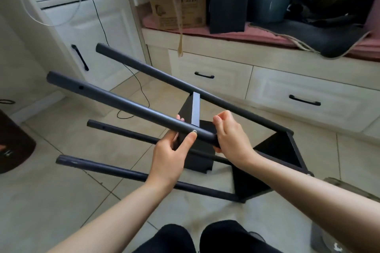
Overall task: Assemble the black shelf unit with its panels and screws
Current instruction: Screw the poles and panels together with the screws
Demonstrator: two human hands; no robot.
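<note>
Hands, left hand (170,150) and right hand (230,135), gripping smooth round black tube (123,104)

Two bare forearms are extended forward from the bottom of the view, angled inward so that the hands meet near the centre. The left hand (171,151) is raised with its palm turned to the right, the thumb pressed upward and the fingers (180,118) curled behind, so that something is pinched between them. The right hand (230,132) is held just beside it, wrist bent, back of the hand facing up, its fingers curled downward in a grip. Both knees, clothed in black, are seen below.
</note>
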